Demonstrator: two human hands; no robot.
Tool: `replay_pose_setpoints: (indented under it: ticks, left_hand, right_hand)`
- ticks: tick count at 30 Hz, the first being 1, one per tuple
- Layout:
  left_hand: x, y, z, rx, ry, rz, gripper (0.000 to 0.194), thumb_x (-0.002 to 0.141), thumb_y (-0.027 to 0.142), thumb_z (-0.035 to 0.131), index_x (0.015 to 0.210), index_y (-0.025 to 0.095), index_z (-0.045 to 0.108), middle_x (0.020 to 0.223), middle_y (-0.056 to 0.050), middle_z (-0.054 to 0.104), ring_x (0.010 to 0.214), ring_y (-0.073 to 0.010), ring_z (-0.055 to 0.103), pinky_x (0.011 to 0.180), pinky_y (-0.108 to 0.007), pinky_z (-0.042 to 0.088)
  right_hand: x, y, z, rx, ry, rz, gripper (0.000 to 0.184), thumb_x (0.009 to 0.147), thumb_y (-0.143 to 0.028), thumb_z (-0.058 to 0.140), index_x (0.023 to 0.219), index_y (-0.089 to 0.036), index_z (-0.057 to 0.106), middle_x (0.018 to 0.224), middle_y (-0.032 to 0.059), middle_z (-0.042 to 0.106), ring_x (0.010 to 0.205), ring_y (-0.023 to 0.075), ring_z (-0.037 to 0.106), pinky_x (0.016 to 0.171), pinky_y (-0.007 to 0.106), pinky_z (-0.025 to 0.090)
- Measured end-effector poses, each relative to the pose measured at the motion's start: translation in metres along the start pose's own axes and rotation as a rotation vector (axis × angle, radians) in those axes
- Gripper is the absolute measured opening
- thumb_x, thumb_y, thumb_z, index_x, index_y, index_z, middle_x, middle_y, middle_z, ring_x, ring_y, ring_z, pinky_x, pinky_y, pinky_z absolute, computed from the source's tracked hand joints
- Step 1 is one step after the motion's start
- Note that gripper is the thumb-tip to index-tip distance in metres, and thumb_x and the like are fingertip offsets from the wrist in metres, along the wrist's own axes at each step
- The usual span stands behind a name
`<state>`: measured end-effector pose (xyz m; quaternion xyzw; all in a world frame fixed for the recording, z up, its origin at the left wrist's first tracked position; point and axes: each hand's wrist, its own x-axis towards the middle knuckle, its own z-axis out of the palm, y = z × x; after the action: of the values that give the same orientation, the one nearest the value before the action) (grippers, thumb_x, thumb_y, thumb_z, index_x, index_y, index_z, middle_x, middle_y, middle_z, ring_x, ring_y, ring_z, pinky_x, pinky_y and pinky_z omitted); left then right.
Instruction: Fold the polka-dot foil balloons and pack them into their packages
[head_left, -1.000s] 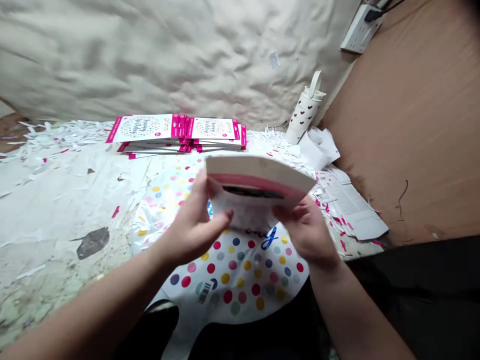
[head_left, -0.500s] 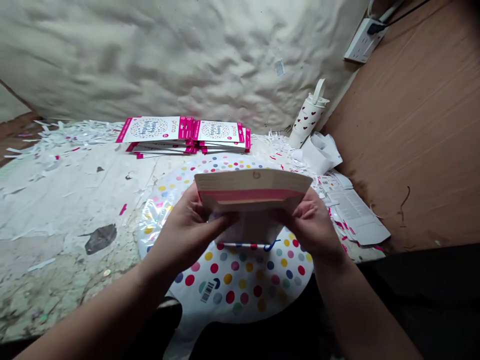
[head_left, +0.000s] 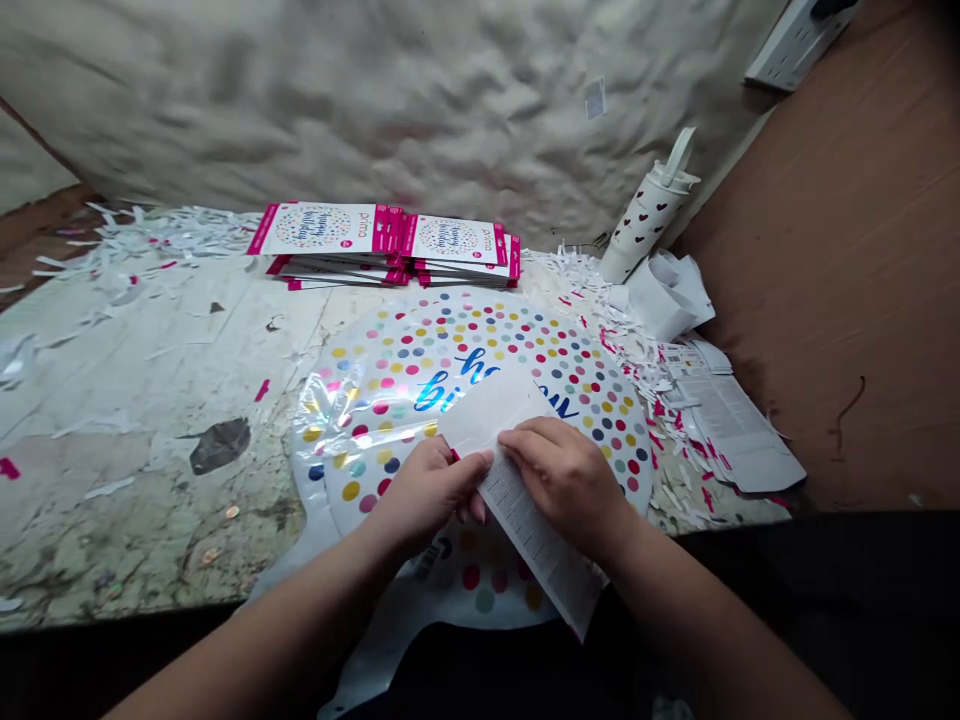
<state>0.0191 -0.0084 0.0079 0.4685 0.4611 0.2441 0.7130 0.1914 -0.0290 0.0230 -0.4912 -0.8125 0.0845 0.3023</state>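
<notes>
Between my hands is a white paper packet (head_left: 529, 535) with fine print on its back, tilted diagonally above the table. My left hand (head_left: 439, 485) is closed on its left edge, thumb on top. My right hand (head_left: 570, 485) has its fingers pinched on the packet near the base of the plain white flap (head_left: 491, 405). Under both hands lies a flat foil balloon (head_left: 529, 335) with coloured dots and blue script lettering. The packet and hands cover part of the lettering, and the balloon's tail hangs toward me over the table edge.
Pink-and-white packets (head_left: 322, 230) are stacked in two piles at the back. A white bottle with hearts (head_left: 645, 220) stands at the back right, beside a curled white paper roll (head_left: 664, 295). Paper shreds (head_left: 142, 245) and flat printed sheets (head_left: 739, 425) lie around. A brown panel (head_left: 832, 300) borders the right.
The packet has turned from level, opening toward me, to a diagonal tilt with its printed back showing. My right hand has shifted from its right side to near the flap.
</notes>
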Motion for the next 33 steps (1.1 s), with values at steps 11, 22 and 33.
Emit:
replay_pose_setpoints:
  ticks: [11,22,33]
  left_hand:
    - [-0.006,0.001,0.007,0.005,-0.038,0.042,0.024,0.078,0.034,0.055,0.065,0.013,0.057,0.043,0.001,0.058,0.039,-0.0095,0.051,0.041,-0.018,0.037]
    - [-0.006,0.006,0.015,0.131,0.0,0.046,0.025,0.08,0.03,0.054,0.062,0.013,0.056,0.045,-0.001,0.061,0.043,-0.0111,0.056,0.044,-0.018,0.043]
    - [-0.002,-0.004,-0.001,-0.039,0.143,0.005,0.018,0.077,0.026,0.054,0.074,0.01,0.061,0.054,-0.006,0.067,0.049,-0.0133,0.061,0.045,-0.018,0.045]
  right_hand:
    - [-0.006,-0.001,0.006,0.004,0.04,0.047,0.018,0.088,-0.011,0.042,0.09,-0.015,0.06,0.085,0.0066,0.065,0.08,0.0162,0.059,0.074,0.027,0.047]
    - [-0.003,-0.021,0.004,-0.504,-0.125,-0.113,0.019,0.08,-0.006,0.041,0.069,-0.017,0.053,0.066,0.0053,0.054,0.06,0.0179,0.048,0.053,0.027,0.036]
    - [-0.041,0.027,-0.06,-0.361,-0.276,0.466,0.056,0.079,-0.043,0.055,0.128,-0.017,0.046,0.124,0.0155,0.054,0.11,0.0314,0.053,0.082,0.044,0.046]
